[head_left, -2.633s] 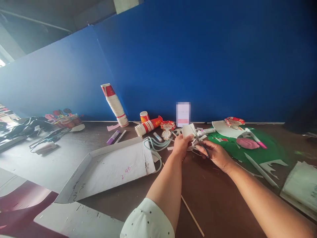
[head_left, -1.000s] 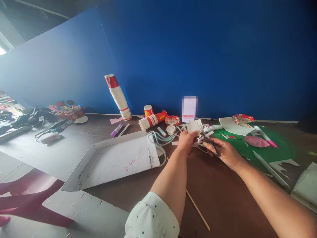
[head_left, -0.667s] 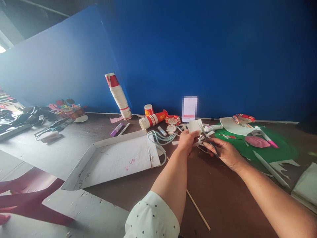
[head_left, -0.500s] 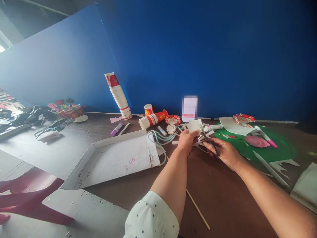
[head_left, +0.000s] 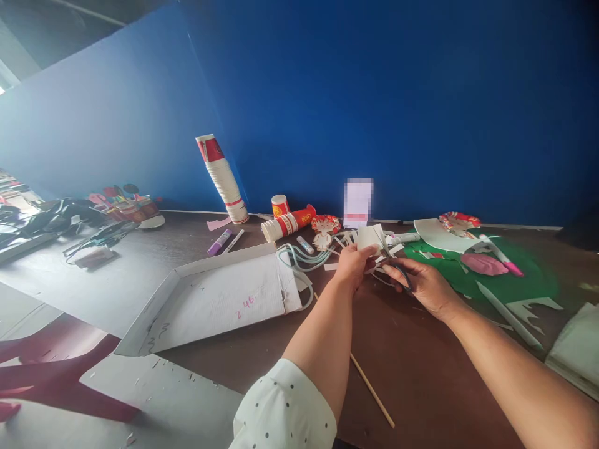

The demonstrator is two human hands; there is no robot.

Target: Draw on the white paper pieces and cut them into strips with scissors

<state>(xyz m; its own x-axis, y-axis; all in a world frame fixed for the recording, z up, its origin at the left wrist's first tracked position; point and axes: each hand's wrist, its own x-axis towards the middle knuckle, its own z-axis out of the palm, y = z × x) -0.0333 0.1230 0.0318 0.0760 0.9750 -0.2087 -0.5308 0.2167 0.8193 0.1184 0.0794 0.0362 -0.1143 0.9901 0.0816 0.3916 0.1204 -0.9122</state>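
Observation:
My left hand (head_left: pixel 356 262) is closed on a piece of white paper (head_left: pixel 371 236), held up a little above the dark table (head_left: pixel 421 380). Dark-handled scissors (head_left: pixel 402 278) are in my right hand (head_left: pixel 423 284), with fingers wrapped round the handles. Their blades lie along the right edge of the paper; whether they are cutting into it I cannot make out. Narrow white paper strips are scattered around and beneath both hands. Just left of them lies a flower-like paper-cup cutout (head_left: pixel 324 232), close to a glue stick (head_left: pixel 305 244).
A white cardboard box lid (head_left: pixel 210 305) lies left, beside a coiled pale cable (head_left: pixel 299 265). Behind stand a leaning cup stack (head_left: pixel 223 181) and fallen cups (head_left: pixel 290 223). Green card (head_left: pixel 528 274), a pink marker (head_left: pixel 508 260) and paper scraps are at right. A wooden stick (head_left: pixel 372 390) lies in front.
The view has shifted very slightly. Both hands, the paper and the scissors keep nearly the same positions.

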